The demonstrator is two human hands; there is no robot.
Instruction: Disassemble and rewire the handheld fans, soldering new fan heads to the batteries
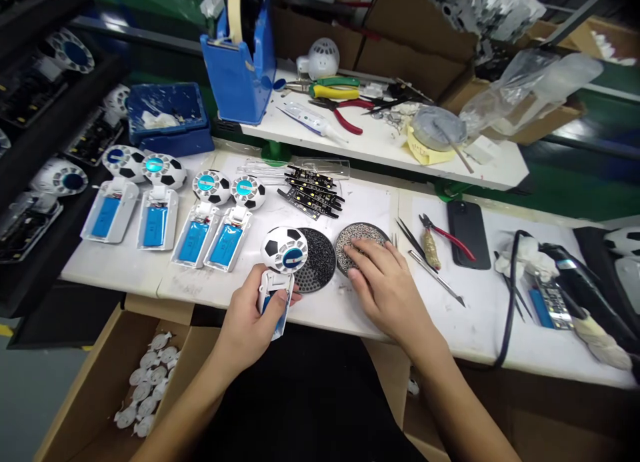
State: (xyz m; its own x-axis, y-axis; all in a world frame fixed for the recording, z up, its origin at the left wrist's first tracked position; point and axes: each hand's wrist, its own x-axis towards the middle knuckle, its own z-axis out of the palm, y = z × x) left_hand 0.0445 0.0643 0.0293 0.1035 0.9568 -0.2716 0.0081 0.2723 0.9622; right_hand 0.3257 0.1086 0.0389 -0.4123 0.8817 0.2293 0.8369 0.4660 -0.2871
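My left hand [245, 319] grips a white housing [274, 295] with a blue battery in it, topped by a soccer-ball-patterned head [284, 250]. My right hand [385, 289] lies with its fingertips on a round mesh disc covered in grey granules [361, 239], holding nothing. A black granular disc [318, 259] sits between my hands. Several similar ball-headed units with blue batteries [225, 245] lie in a row to the left. Black LED circuit strips [311, 193] are stacked behind the discs.
Tweezers [413, 239], red-handled pliers [440, 239] and a black phone [469, 235] lie to the right, beside a black-corded tool [575, 282]. A raised shelf [390, 145] holds more tools and a blue tape dispenser [237, 69]. A cardboard box [117, 375] of white parts sits below left.
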